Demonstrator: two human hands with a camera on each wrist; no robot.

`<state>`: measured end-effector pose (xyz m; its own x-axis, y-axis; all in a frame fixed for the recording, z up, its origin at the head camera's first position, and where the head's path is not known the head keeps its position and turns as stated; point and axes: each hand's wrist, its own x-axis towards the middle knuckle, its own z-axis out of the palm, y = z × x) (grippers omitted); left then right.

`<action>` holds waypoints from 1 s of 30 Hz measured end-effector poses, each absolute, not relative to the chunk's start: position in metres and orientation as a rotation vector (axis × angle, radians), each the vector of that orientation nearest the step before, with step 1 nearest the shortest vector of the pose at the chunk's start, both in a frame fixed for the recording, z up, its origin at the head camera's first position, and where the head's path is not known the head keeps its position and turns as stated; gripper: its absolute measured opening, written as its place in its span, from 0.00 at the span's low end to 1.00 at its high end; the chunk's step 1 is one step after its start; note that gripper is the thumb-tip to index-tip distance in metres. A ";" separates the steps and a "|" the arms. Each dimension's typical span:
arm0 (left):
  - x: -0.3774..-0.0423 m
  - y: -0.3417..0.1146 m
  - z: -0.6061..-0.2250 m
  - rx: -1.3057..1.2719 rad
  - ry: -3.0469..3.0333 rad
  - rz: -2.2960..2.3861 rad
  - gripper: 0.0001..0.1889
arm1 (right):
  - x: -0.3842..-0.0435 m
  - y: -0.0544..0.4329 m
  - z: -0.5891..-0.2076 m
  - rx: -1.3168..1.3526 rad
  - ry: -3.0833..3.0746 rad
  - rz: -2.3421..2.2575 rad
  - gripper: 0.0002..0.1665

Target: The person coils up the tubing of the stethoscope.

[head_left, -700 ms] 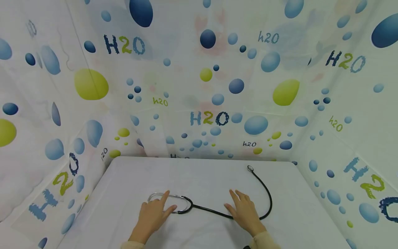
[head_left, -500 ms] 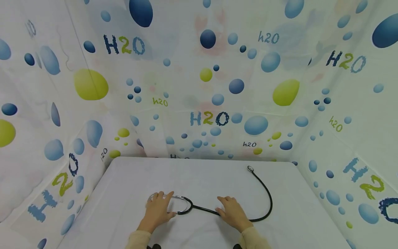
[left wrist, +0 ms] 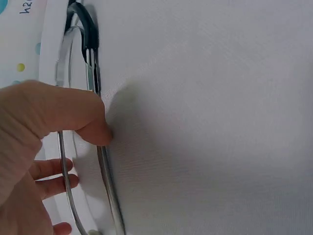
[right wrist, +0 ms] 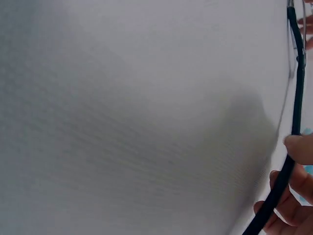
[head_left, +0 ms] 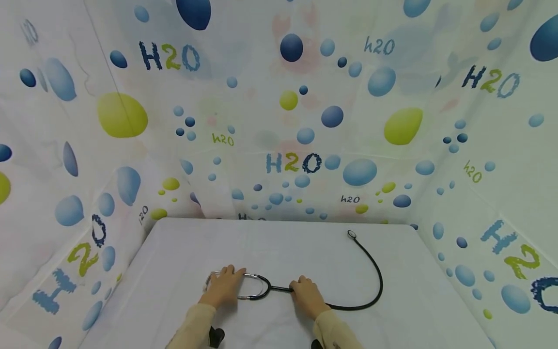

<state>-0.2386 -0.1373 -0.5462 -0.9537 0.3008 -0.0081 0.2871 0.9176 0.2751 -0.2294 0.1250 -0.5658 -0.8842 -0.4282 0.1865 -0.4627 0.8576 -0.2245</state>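
A stethoscope with black tubing (head_left: 381,278) and silver ear tubes (head_left: 250,276) lies across the white-covered table. Its chest piece (head_left: 351,234) points to the far right. My left hand (head_left: 224,287) spans the ear tubes. In the left wrist view the thumb (left wrist: 90,117) bears on the near metal tube (left wrist: 111,188), while the fingers reach around the far one. My right hand (head_left: 307,296) grips the black tube just right of the Y-joint. The right wrist view has the thumb (right wrist: 299,147) on one side of that tube (right wrist: 297,105) and curled fingers on the other.
The white table (head_left: 261,242) ends in a back edge at a white sheet (head_left: 244,111) printed with blue and green drops and "H2O". The same printed sheet rises on the left and right sides.
My right hand has moved left along the black tube and taken hold of it. My left hand has moved slightly right and come down around the ear tubes. The head view has tilted slightly down.
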 end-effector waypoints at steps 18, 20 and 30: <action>-0.220 -0.135 -0.542 0.604 3.156 0.603 0.29 | -0.229 0.147 -0.530 0.587 -2.651 0.689 0.07; -0.216 -0.133 -0.534 0.608 3.147 0.700 0.29 | -0.228 0.148 -0.525 0.586 -2.605 0.703 0.07; -0.207 -0.125 -0.508 0.569 3.033 1.123 0.27 | -0.210 0.138 -0.493 0.643 -2.610 0.671 0.10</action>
